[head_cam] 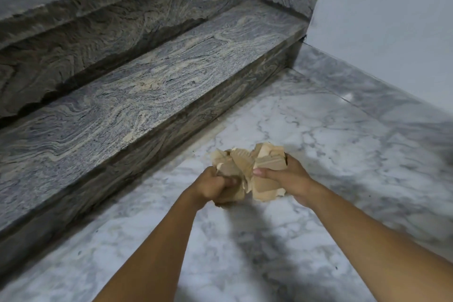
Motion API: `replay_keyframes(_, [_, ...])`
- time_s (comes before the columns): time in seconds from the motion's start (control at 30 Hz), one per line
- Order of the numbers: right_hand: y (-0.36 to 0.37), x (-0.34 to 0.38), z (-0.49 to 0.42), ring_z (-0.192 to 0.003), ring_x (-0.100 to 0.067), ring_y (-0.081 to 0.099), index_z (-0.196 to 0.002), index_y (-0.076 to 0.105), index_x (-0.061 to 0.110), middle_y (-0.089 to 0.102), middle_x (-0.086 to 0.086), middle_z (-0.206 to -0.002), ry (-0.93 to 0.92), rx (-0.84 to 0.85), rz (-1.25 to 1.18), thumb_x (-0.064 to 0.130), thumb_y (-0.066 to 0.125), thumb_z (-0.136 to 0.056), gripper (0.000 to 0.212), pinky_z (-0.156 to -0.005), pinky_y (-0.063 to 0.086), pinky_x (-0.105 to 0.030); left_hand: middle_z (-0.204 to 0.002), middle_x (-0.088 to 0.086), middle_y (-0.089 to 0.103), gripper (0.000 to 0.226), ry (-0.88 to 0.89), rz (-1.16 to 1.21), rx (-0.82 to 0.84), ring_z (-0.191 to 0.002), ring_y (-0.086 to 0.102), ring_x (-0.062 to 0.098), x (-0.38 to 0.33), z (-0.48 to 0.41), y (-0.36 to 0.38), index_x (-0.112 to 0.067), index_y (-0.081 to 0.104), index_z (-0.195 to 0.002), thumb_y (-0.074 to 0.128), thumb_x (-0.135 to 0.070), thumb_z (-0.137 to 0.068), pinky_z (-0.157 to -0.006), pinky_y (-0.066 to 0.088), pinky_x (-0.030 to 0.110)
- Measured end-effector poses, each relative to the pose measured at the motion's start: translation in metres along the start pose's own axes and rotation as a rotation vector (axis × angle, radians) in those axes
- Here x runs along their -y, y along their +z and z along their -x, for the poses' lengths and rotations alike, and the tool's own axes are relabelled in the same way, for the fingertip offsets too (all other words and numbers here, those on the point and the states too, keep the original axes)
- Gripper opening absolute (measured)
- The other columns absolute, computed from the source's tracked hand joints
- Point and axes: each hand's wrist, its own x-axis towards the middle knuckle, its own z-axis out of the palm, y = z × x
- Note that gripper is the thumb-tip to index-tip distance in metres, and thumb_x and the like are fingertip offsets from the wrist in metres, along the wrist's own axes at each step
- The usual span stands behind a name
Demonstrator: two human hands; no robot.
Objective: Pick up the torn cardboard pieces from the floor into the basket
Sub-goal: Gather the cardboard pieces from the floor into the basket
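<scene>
Holding the torn cardboard pieces (252, 174) above the floor (318, 130), my left hand (215, 186) and right hand (286, 179) clamped on them; loose scraps could slip out (basket unseen)

Both bare forearms reach forward and converge. The left forearm (157, 252) ends in the left hand (214, 186), knuckles up, fingers curled round torn cardboard pieces (245, 167). Beside it, the right hand (288, 179) grips the same bundle, its thumb lying across the top toward the left hand. Its fingers seem wrapped underneath, mostly hidden.
</scene>
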Motion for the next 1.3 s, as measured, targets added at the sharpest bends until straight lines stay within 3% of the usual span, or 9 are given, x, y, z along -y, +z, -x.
replay_keyframes(0.17, [-0.007,-0.005,0.003,-0.099,-0.025,0.074,-0.109,0.07,0.019,0.078,-0.004,-0.103,-0.012,-0.084,-0.165,0.02,0.092,-0.07,0.045,-0.085,0.06,-0.046,-0.093,0.037,0.067,0.037,-0.021,0.183,0.08,-0.066,0.063,0.045,-0.031,-0.005,0.034,0.006,0.066,-0.104,0.059,-0.019,-0.077,-0.057,0.046,0.044])
replay_keyframes(0.37, [-0.032,-0.001,0.015,-0.104,-0.032,0.069,-0.127,0.054,0.025,0.068,-0.013,-0.118,0.154,-0.097,-0.283,0.036,0.082,-0.063,0.07,-0.06,0.056,-0.039,-0.082,0.034,0.063,0.029,-0.06,0.142,0.046,-0.063,0.063,0.051,-0.063,-0.009,0.063,-0.004,0.067,-0.089,0.05,-0.026,-0.08,-0.05,0.05,0.04])
replay_keyframes(0.53, [-0.071,0.057,0.068,-0.092,-0.029,0.067,-0.121,0.057,0.02,0.067,-0.014,-0.111,0.158,-0.171,-0.33,0.019,0.067,-0.08,0.042,-0.054,0.052,-0.031,-0.096,0.041,0.064,0.055,-0.039,0.11,0.116,-0.058,0.063,0.052,-0.137,0.033,0.087,0.004,0.059,-0.112,0.054,-0.031,-0.07,-0.047,0.05,0.04])
replay_keyframes(0.7, [-0.126,0.141,0.173,-0.079,-0.034,0.064,-0.12,0.051,0.011,0.064,-0.02,-0.112,0.175,-0.275,-0.394,0.013,0.072,-0.086,0.04,-0.044,0.043,-0.029,-0.085,0.043,0.063,0.034,0.016,0.011,0.209,-0.062,0.062,0.056,-0.239,0.12,0.116,0.008,0.058,-0.109,0.038,-0.013,-0.091,-0.045,0.048,0.034])
replay_keyframes(0.83, [-0.174,0.214,0.284,-0.076,-0.026,0.066,-0.104,0.059,0.012,0.067,-0.013,-0.096,0.162,-0.457,-0.51,0.002,0.067,-0.088,0.02,-0.052,0.051,-0.032,-0.108,0.025,0.067,0.028,0.061,-0.115,0.26,-0.079,0.067,0.036,-0.33,0.189,0.162,-0.006,0.057,-0.115,0.041,-0.009,-0.093,-0.057,0.055,0.035])
replay_keyframes(0.93, [-0.2,0.256,0.357,-0.1,-0.036,0.069,-0.109,0.059,0.012,0.07,-0.017,-0.11,0.193,-0.589,-0.631,0.005,0.079,-0.078,0.038,-0.088,0.057,-0.053,-0.1,0.017,0.067,0.024,0.073,-0.207,0.351,-0.077,0.065,0.032,-0.39,0.248,0.193,-0.016,0.06,-0.101,0.043,-0.013,-0.085,-0.063,0.057,0.043])
replay_keyframes(1.0, [-0.214,0.287,0.411,-0.105,-0.035,0.069,-0.111,0.058,0.018,0.071,-0.014,-0.114,0.216,-0.681,-0.67,0.012,0.083,-0.07,0.048,-0.097,0.052,-0.058,-0.103,0.019,0.069,0.032,0.1,-0.254,0.432,-0.084,0.066,0.034,-0.43,0.291,0.212,-0.022,0.063,-0.101,0.044,-0.018,-0.075,-0.077,0.056,0.055])
replay_keyframes(1.2, [-0.22,0.362,0.582,-0.101,-0.029,0.072,-0.11,0.062,0.024,0.076,-0.005,-0.106,0.17,-0.938,-0.766,0.013,0.082,-0.073,0.043,-0.097,0.054,-0.056,-0.099,0.021,0.072,0.024,0.182,-0.366,0.636,-0.082,0.069,0.037,-0.519,0.434,0.255,-0.018,0.067,-0.102,0.049,-0.023,-0.087,-0.075,0.056,0.057])
replay_keyframes(1.3, [-0.201,0.394,0.675,-0.1,-0.026,0.071,-0.112,0.06,0.025,0.075,-0.003,-0.106,0.134,-1.08,-0.806,0.015,0.08,-0.076,0.042,-0.086,0.058,-0.043,-0.105,0.018,0.072,0.022,0.201,-0.388,0.75,-0.092,0.069,0.034,-0.544,0.52,0.271,-0.018,0.069,-0.104,0.049,-0.019,-0.095,-0.081,0.055,0.052])
